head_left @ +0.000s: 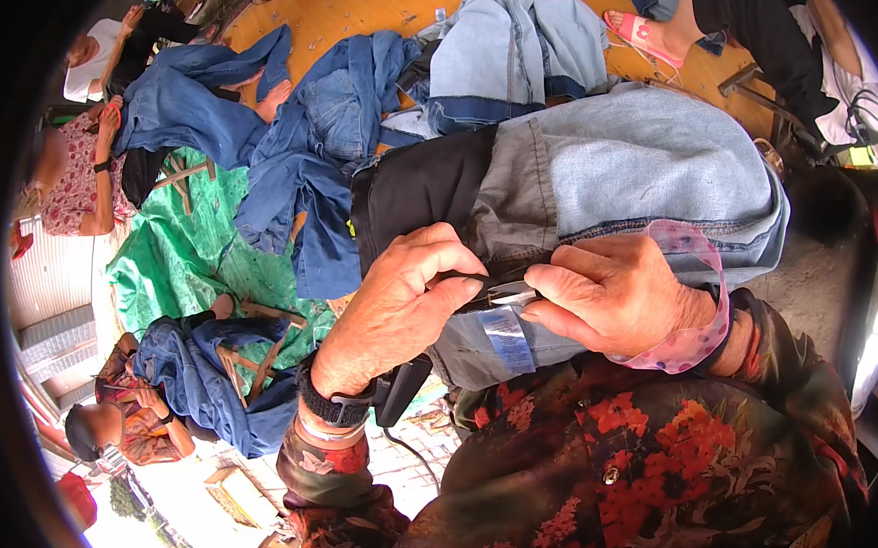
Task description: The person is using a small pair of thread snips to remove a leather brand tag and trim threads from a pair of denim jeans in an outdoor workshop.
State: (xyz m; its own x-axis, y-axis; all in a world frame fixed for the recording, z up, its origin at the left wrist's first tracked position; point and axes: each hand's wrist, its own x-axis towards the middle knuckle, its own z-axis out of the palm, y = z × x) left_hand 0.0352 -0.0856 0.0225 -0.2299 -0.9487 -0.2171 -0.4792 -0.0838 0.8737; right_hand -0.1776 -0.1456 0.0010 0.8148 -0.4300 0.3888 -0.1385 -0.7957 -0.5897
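A pair of jeans (650,151), turned inside out with the pale side showing, lies across my lap. Its black lining (425,180) faces left. My left hand (389,306) pinches a dark edge of the cloth between thumb and fingers. Close to that edge, my right hand (610,291) is closed around small metal thread snips (512,294), whose tips point left toward the pinched cloth. Most of the snips is hidden in my fingers. Below them a clear, shiny size strip (507,338) sticks to the denim. A pink dotted band (700,246) circles my right wrist.
More jeans (503,47) lie beyond mine on an orange-brown sheet (372,7). Blue jeans (319,102) are heaped at left, near a green tarp (185,253) and a wooden stool (254,364). Several people sit around, one at lower left (149,399) with jeans on the lap.
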